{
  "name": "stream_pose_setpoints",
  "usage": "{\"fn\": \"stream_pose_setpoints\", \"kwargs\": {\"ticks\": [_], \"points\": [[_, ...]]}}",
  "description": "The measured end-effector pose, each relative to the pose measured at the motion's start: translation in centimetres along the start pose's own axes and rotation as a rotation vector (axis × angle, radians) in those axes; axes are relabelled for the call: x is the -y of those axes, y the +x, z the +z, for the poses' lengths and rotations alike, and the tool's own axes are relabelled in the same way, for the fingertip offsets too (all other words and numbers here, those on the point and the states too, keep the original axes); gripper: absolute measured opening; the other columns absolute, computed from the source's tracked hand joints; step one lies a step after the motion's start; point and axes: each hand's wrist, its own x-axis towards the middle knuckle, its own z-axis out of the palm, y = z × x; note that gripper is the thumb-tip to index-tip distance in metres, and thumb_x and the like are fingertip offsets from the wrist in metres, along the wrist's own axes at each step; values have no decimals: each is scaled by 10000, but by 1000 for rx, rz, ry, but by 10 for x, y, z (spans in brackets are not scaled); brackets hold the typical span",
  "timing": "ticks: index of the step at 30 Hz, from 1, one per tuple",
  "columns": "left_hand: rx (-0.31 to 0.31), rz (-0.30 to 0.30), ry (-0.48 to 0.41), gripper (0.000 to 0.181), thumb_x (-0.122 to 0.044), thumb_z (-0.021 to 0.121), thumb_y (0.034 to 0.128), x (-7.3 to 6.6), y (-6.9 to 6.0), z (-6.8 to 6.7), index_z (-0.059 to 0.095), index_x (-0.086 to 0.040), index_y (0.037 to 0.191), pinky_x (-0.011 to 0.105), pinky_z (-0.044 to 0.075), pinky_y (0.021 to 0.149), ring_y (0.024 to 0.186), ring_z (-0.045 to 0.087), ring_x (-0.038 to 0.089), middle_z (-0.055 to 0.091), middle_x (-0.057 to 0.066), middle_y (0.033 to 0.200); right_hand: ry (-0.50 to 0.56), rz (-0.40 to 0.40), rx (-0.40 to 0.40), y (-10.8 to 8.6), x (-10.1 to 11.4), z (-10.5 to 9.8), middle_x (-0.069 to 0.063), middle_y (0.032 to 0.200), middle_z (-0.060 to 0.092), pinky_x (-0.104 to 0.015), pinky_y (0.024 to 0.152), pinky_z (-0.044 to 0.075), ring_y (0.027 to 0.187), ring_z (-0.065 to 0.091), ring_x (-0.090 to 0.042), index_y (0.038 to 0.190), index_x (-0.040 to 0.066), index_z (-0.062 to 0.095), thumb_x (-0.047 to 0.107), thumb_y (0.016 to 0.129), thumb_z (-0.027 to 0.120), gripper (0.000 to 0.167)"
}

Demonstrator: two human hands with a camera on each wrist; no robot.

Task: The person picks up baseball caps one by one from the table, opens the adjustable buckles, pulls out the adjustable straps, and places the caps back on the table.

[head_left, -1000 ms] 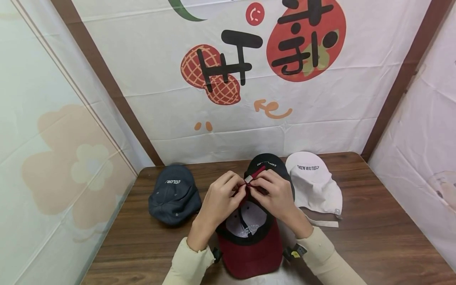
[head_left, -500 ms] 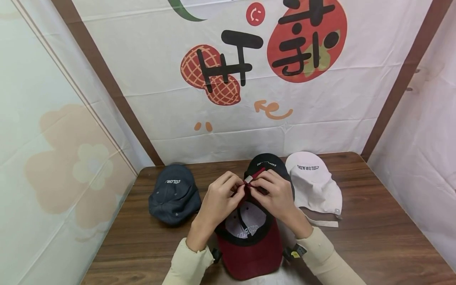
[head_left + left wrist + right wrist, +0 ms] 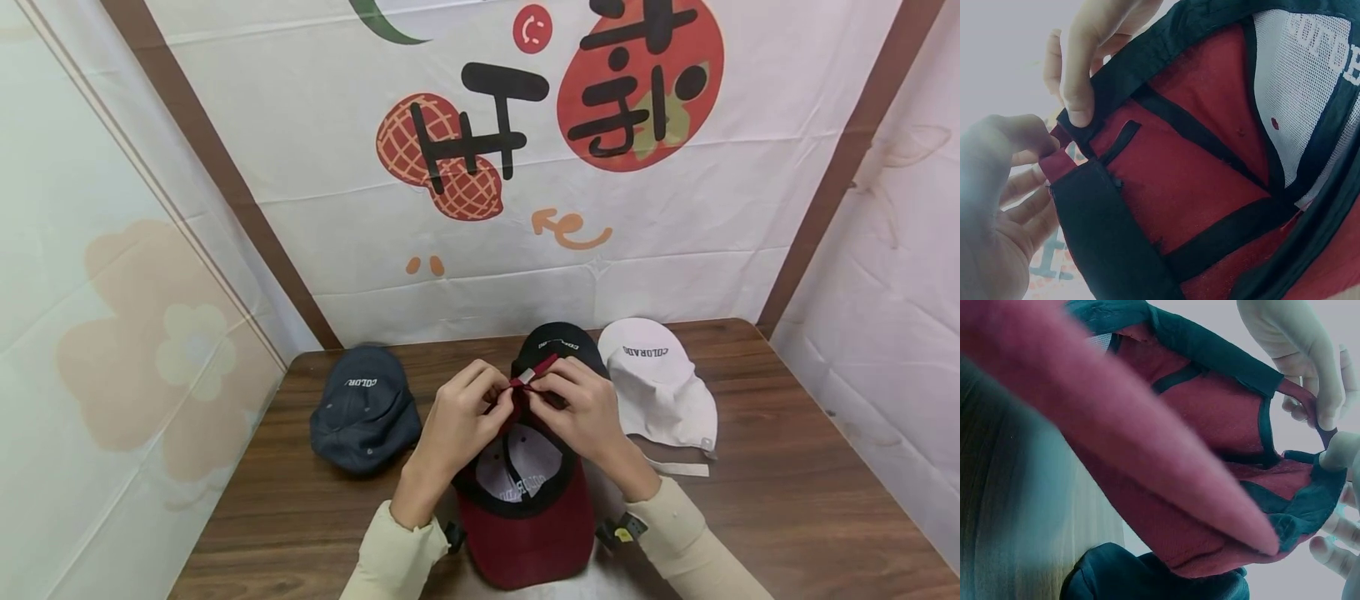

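A dark red cap [image 3: 527, 546] is held upside down over the table, its brim toward me and its grey mesh inside showing. At its back edge my left hand [image 3: 462, 418] pinches the red strap [image 3: 1057, 166] between thumb and finger. Right beside it my right hand [image 3: 581, 410] pinches the other side of the strap opening, with the thumb on the black inner band [image 3: 1329, 487]. A pale buckle or tag [image 3: 527, 377] and a red strap end [image 3: 547, 363] stick up between the fingertips. Exactly how the strap runs under the fingers is hidden.
A black cap [image 3: 558, 337] lies behind my hands, partly covered. The white cap [image 3: 660, 383] sits to its right, its strap [image 3: 678, 469] loose on the wooden table [image 3: 780, 500]. At the left rests a navy cap [image 3: 367, 412]. A printed cloth wall [image 3: 465, 312] closes the back.
The pale piece between the fingertips has shifted slightly to the right and tilted. Both hands keep their pinch in nearly the same place. The head view has moved a little.
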Motion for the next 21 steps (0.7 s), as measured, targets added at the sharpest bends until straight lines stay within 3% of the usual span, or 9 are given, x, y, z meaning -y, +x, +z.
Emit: {"fn": "stream_pose_setpoints", "kwargs": {"ticks": [7, 17, 21], "points": [[-9, -2, -7, 139, 34, 715, 915, 2, 1, -1, 682, -101, 915, 212, 560, 644, 739, 645, 96, 655, 12, 929, -1, 19, -13, 1, 0, 0, 18, 880, 737, -314, 641, 527, 777, 654, -143, 840, 149, 784, 83, 829, 829, 80], [38, -62, -42, 129, 25, 692, 944, 1, 2, -1, 628, -85, 964, 302, 606, 636, 747, 639, 111, 603, 40, 978, 42, 29, -22, -1, -1, 0, 18, 886, 737, -276, 623, 498, 762, 637, -120, 861, 142, 801, 95, 871, 806, 49], [44, -66, -43, 104, 14, 684, 959, 1, 3, 1, 635, -61, 1012, 264, 594, 643, 764, 634, 109, 601, 52, 1008, 51, 23, -23, 0, -1, 0, 13, 891, 740, -272, 618, 497, 767, 643, -126, 865, 137, 803, 89, 867, 816, 49]]}}
